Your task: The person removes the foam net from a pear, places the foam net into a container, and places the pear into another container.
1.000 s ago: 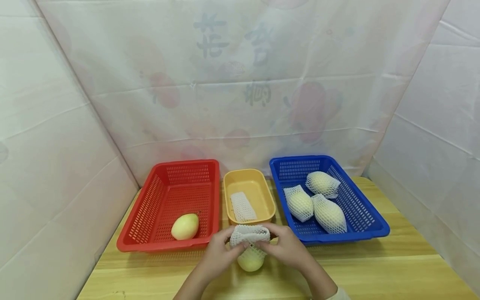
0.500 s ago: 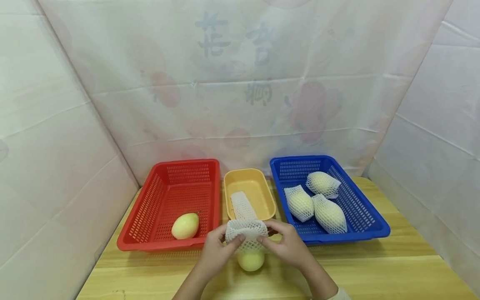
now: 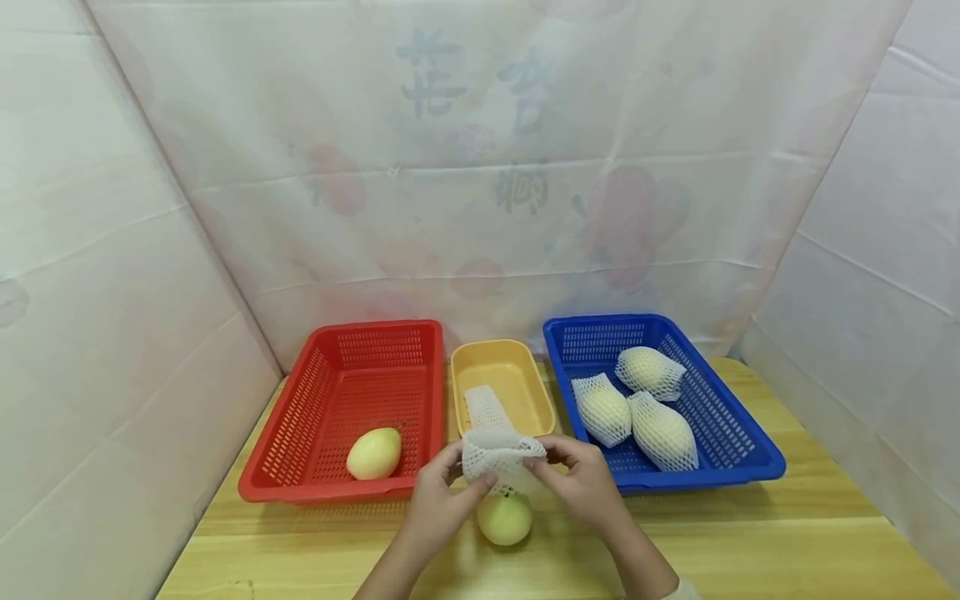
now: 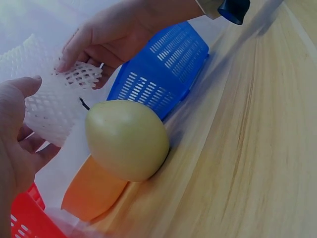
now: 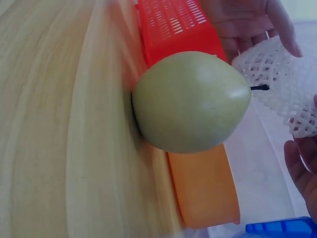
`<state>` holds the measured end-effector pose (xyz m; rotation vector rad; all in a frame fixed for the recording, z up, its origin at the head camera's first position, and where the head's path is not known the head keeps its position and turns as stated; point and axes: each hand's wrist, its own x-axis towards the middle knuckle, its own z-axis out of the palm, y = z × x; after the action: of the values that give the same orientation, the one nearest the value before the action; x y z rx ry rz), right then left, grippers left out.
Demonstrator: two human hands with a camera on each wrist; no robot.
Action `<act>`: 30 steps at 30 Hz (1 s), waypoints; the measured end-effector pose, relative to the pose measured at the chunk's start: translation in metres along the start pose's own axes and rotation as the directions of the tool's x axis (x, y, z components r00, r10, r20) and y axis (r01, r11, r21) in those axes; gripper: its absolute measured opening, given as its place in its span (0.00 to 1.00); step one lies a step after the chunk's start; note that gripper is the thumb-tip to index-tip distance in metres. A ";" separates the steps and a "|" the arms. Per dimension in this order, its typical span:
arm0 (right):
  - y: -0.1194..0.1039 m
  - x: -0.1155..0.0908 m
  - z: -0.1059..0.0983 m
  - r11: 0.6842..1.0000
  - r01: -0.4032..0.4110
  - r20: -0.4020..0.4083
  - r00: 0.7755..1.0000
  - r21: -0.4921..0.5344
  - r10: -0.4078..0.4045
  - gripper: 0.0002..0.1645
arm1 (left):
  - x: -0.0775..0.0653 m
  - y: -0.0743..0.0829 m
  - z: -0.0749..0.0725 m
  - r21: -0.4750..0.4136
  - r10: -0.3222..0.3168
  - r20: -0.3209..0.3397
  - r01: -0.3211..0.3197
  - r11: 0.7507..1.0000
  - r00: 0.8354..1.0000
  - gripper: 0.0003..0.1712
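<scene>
A foam net sleeve (image 3: pixel 501 458) is held between both hands, its wide mouth gaping upward in the head view. The left hand (image 3: pixel 442 493) pinches its left side with the thumb in front, and the right hand (image 3: pixel 583 483) pinches the right side likewise. Just below, a bare yellow-green pear (image 3: pixel 505 522) stands on the wooden table, stem up. Both wrist views show the pear (image 4: pixel 128 141) apart from the sleeve (image 5: pixel 280 74), its dark stem pointing at the netting. Some fingers are hidden behind the sleeve.
Left is a red basket (image 3: pixel 251 479) with one bare pear (image 3: pixel 374 453). A yellow tray (image 3: pixel 536 375) with a flat foam net (image 3: pixel 486 408) stands behind the hands. Right, a blue basket (image 3: pixel 738 454) contains three netted pears (image 3: pixel 665 432). Cloth walls (image 3: pixel 480 225) enclose the table (image 3: pixel 787 542).
Both hands have raised the foam net sleeve off the pear. It covered the pear's upper part a second ago, and now the stem shows. The pear stays in place.
</scene>
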<state>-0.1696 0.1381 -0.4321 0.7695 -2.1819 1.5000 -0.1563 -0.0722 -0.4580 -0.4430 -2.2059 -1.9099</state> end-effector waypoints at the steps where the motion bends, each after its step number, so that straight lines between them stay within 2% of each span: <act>1: 0.002 0.000 0.000 1.000 -0.013 -0.012 1.000 0.009 0.013 0.12 | 0.000 0.000 0.000 0.000 0.006 -0.004 -0.006 1.000 1.000 0.22; 5: 0.008 -0.001 0.003 0.998 -0.038 -0.071 0.997 0.049 0.041 0.15 | 0.000 0.000 0.002 -0.001 0.041 -0.022 -0.041 0.999 0.999 0.20; 9: 0.000 0.002 0.007 0.998 0.023 -0.153 0.988 0.066 -0.012 0.17 | -0.001 0.000 0.003 -0.015 0.058 -0.052 -0.059 0.998 0.997 0.18; 12: -0.009 0.004 0.013 0.991 0.130 -0.214 0.969 0.011 -0.125 0.18 | -0.001 0.000 0.006 -0.048 0.051 -0.080 -0.055 0.997 0.995 0.17; 16: -0.007 0.006 0.021 0.948 0.304 -0.246 0.916 -0.095 -0.318 0.19 | -0.001 -0.001 0.008 -0.090 0.039 -0.126 -0.051 0.995 0.991 0.17; 19: 0.004 0.006 0.028 0.904 0.404 -0.209 0.880 -0.142 -0.426 0.18 | -0.001 -0.001 0.009 -0.094 0.053 -0.169 -0.070 0.993 0.984 0.16; 22: 0.011 0.004 0.033 0.875 0.450 -0.135 0.870 -0.177 -0.475 0.15 | -0.001 0.000 0.009 -0.088 0.071 -0.186 -0.089 0.992 0.980 0.16; 27: 0.014 0.002 0.036 0.854 0.468 -0.032 0.873 -0.230 -0.487 0.19 | -0.003 0.003 0.007 -0.120 0.092 -0.111 -0.105 0.987 0.990 0.16; 30: 0.014 0.001 0.036 0.857 0.442 -0.006 0.888 -0.264 -0.459 0.24 | -0.004 0.005 0.005 -0.168 0.104 -0.037 -0.109 0.980 0.994 0.17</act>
<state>-0.1795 0.1077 -0.4544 1.0329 -1.9141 0.9722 -0.1505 -0.0666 -0.4553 -0.5455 -1.9680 -2.0415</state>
